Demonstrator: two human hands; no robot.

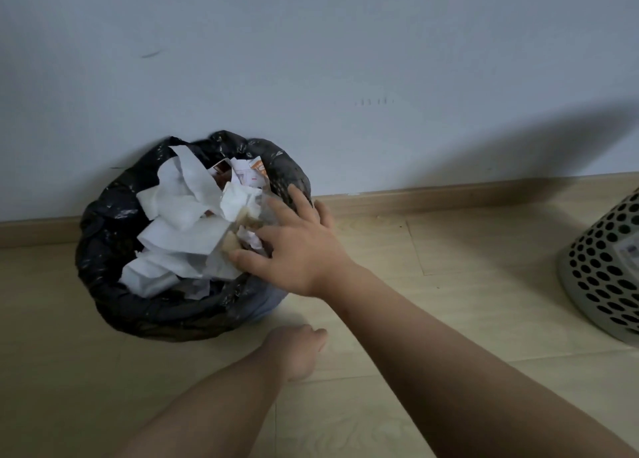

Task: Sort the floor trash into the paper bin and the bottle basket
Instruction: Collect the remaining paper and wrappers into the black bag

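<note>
While the right hand [297, 246] presses spread fingers [300, 196] on crumpled paper [179, 195], likely packing the paper bin [103, 236], the left hand [294, 350] hangs loosely curled, empty, at six o'clock

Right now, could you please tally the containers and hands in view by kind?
paper bin: 1
perforated basket: 1
hands: 2, left hand and right hand
Total: 4
</note>
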